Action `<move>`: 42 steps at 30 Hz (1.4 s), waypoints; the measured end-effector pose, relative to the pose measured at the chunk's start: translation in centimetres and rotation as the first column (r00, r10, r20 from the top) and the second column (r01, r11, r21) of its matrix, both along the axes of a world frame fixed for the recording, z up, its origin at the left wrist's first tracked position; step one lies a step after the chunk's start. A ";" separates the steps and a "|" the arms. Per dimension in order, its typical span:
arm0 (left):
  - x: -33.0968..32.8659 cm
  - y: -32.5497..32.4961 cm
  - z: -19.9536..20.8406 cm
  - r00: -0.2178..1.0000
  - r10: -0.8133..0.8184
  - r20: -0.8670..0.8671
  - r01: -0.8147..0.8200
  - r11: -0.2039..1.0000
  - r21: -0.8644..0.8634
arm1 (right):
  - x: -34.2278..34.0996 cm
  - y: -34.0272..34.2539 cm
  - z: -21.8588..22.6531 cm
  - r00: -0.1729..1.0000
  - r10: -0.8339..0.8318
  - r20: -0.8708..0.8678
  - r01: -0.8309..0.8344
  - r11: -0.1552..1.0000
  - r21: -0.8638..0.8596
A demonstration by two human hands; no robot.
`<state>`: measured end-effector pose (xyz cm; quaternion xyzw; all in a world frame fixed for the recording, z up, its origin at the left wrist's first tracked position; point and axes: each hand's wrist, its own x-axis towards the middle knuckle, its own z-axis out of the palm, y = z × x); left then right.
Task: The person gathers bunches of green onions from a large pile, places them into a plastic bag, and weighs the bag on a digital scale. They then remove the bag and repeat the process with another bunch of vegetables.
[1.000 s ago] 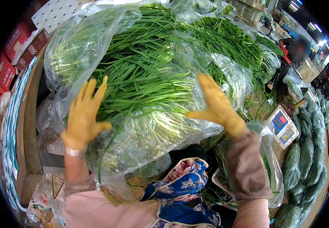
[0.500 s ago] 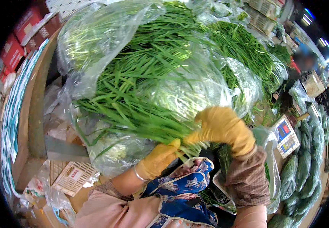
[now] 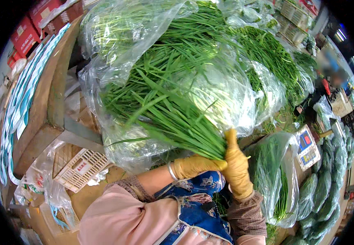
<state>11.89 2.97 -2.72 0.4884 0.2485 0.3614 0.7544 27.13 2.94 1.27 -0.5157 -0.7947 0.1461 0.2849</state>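
Note:
A thick bunch of garlic chives (image 3: 185, 122) lies slantwise in front of me, its long green leaves fanning out to the upper left. My right hand (image 3: 237, 167), in a yellow glove, is closed round its stem end with the thumb pointing up. Just below the same end is my left hand (image 3: 195, 166), also gloved in yellow; its thumb reaches to the right hand and its fingers curl under the bunch, partly hidden. Behind the bunch, a pile of more chives (image 3: 201, 32) rests in clear plastic bags (image 3: 226, 94).
To the left stands a wooden bench (image 3: 48, 94) with blue-and-white strips (image 3: 25, 94) over it. A plastic crate (image 3: 81, 165) sits beneath. At right are a scale (image 3: 307, 148), an open bag of greens (image 3: 273, 171) and bagged greens (image 3: 324, 188). Another person (image 3: 330, 69) is beyond.
My right hand has turned from bent over the stems to upright round them. The bunch's stem end has shifted right, and my left hand has moved right along with it.

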 end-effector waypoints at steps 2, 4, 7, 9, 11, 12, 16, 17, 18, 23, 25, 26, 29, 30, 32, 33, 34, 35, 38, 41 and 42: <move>2.3 -0.3 -0.4 0.933 0.008 -0.361 0.149 0.901 0.406 | 3.8 -1.9 -1.1 0.994 -0.110 0.021 0.107 0.989 0.100; 5.0 -1.6 -1.9 0.870 0.305 -0.387 0.169 0.552 0.816 | 6.4 -3.9 -1.0 0.982 -0.183 0.052 0.181 0.983 0.042; 7.9 -2.2 -5.2 0.846 0.107 -0.522 0.357 0.613 0.705 | 8.1 -8.4 3.6 0.988 -0.120 0.094 0.113 0.990 0.080; 10.4 -2.1 -5.1 0.880 0.146 -0.452 0.293 0.583 0.758 | 8.9 -11.8 5.3 0.984 -0.068 0.164 0.073 0.997 -0.020; 14.9 -1.1 -3.9 0.909 0.282 -0.306 0.130 0.506 0.853 | 11.7 -12.3 3.6 0.982 -0.146 0.123 0.138 0.988 0.075; 17.3 -0.3 -3.3 0.903 0.363 -0.228 0.041 0.456 0.889 | 12.4 -12.6 3.5 0.981 -0.188 0.036 0.181 0.972 0.147; 28.6 3.7 -0.7 0.742 0.649 -0.165 -0.093 0.343 0.935 | 16.2 -15.3 4.3 0.907 -0.415 0.072 0.374 0.872 0.315; 30.5 4.7 -0.2 0.710 0.652 -0.267 -0.050 0.424 0.904 | 18.2 -15.1 3.6 0.886 -0.463 -0.012 0.442 0.839 0.317; 30.2 7.4 1.3 0.680 0.507 -0.530 0.139 0.620 0.772 | 19.8 -13.8 2.8 0.872 -0.475 -0.119 0.485 0.802 0.350; 26.9 17.0 -7.4 0.984 -0.109 0.144 0.100 0.992 0.072 | 32.4 -13.8 -9.1 0.662 -0.722 0.202 0.714 0.689 0.123; 26.9 16.5 -4.9 0.996 -0.069 0.054 0.067 0.997 0.026 | 37.1 -18.9 -13.3 0.496 -0.594 0.633 0.825 0.550 -0.129; 26.6 15.7 -3.7 0.999 0.025 -0.037 -0.024 0.999 0.036 | 38.5 -20.2 -14.6 0.495 -0.568 0.658 0.823 0.550 -0.144; 26.2 12.8 -2.7 0.934 0.308 -0.182 -0.250 0.926 0.284 | 39.0 -20.2 -14.4 0.400 -0.664 0.632 0.861 0.508 -0.011; 26.1 12.2 -2.9 0.913 0.376 -0.155 -0.265 0.839 0.476 | 38.6 -20.0 -13.4 0.436 -0.695 0.572 0.850 0.526 -0.007; 26.4 12.1 -3.8 0.881 0.457 -0.121 -0.213 0.612 0.761 | 38.5 -20.0 -13.7 0.464 -0.732 0.498 0.842 0.540 0.010; 27.6 10.1 -2.3 0.868 0.476 -0.140 -0.101 0.445 0.890 | 38.6 -20.3 -13.5 0.465 -0.753 0.465 0.845 0.534 0.020; 29.2 8.2 -1.1 0.896 0.418 -0.148 0.012 0.311 0.950 | 38.5 -21.0 -13.4 0.462 -0.788 0.407 0.871 0.491 -0.037; 30.5 6.7 -0.7 0.935 0.327 -0.138 0.093 0.150 0.984 | 38.1 -21.2 -12.9 0.451 -0.849 0.275 0.888 0.458 -0.041; 34.3 3.9 -0.8 0.779 -0.004 -0.627 0.623 -0.108 0.774 | 38.6 -20.6 -12.6 0.395 -0.910 -0.127 0.914 0.404 -0.048; 36.4 3.0 -4.5 0.720 0.127 -0.683 0.693 -0.188 0.696 | 37.9 -18.3 -9.2 0.378 -0.802 -0.463 0.847 0.501 -0.177; 36.7 3.1 -5.0 0.636 0.162 -0.755 0.766 -0.253 0.591 | 38.3 -17.8 -9.8 0.374 -0.786 -0.492 0.836 0.516 -0.188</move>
